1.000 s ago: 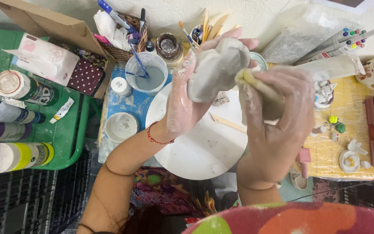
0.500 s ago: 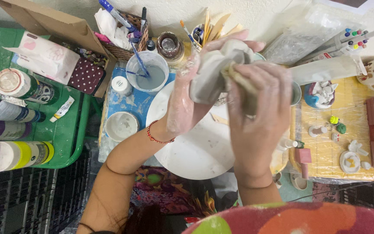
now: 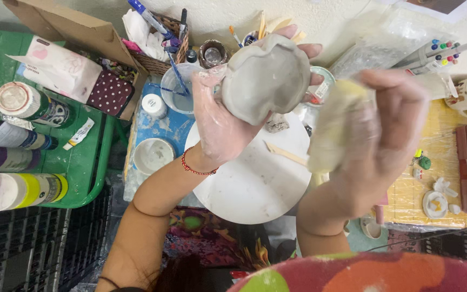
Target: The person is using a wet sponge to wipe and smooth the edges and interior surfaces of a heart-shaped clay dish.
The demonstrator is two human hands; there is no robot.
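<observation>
The left hand point(image 3: 228, 116), palm up and smeared with clay, cups a grey clay piece point(image 3: 266, 78) in its curled fingers; a red string bracelet point(image 3: 195, 168) circles the wrist. The clay piece rests on the palm and fingertips, raised above the round white board point(image 3: 249, 184). The right hand point(image 3: 385, 132), just beside it and apart from the clay, is closed around a pale yellow sponge point(image 3: 333, 127), which juts from the thumb side toward the clay. On the board lies a wooden modelling stick point(image 3: 285, 154). Beyond the board stand a cup of water point(image 3: 177, 89) and a small white bowl point(image 3: 153, 156). Paint bottles point(image 3: 22, 143) lie on the green tray point(image 3: 90, 167) at left.
</observation>
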